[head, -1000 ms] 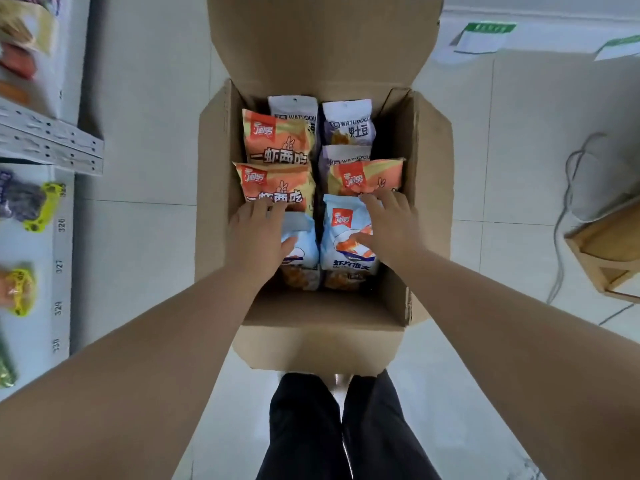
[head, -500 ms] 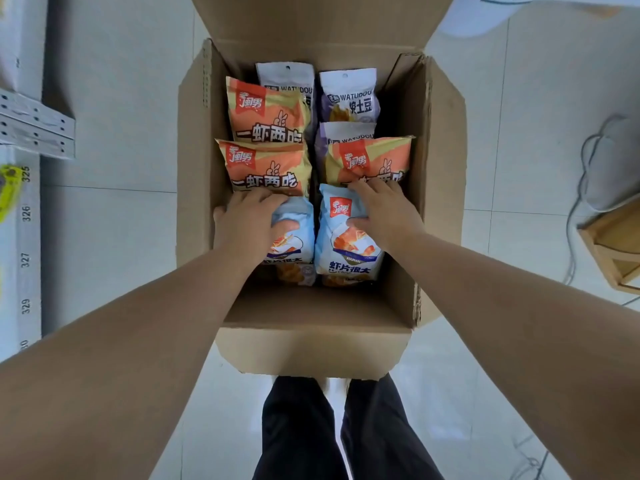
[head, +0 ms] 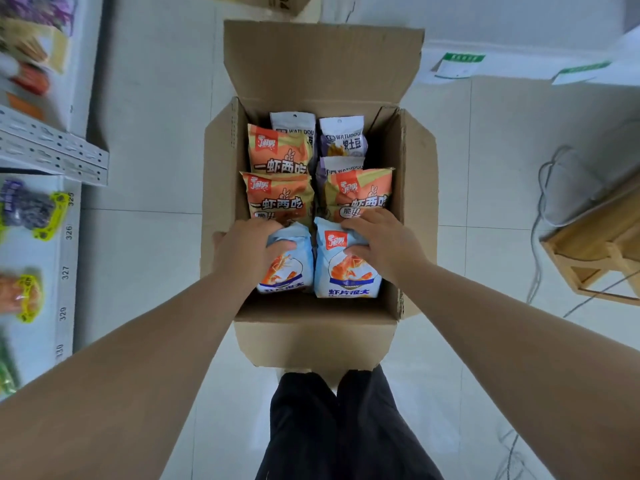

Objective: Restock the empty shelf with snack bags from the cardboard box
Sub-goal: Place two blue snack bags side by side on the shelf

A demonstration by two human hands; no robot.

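I see my left hand (head: pixel 246 251) curled over the top of the left pale-blue plastic snack bag (head: pixel 289 275), and my right hand (head: pixel 384 247) gripping the right pale-blue plastic snack bag (head: pixel 346 275). Both bags stand inside the open brown cardboard box (head: pixel 311 336) at frame centre, just below the orange snack bags (head: pixel 277 199). A white metal shelf (head: pixel 67 289) runs down the left edge.
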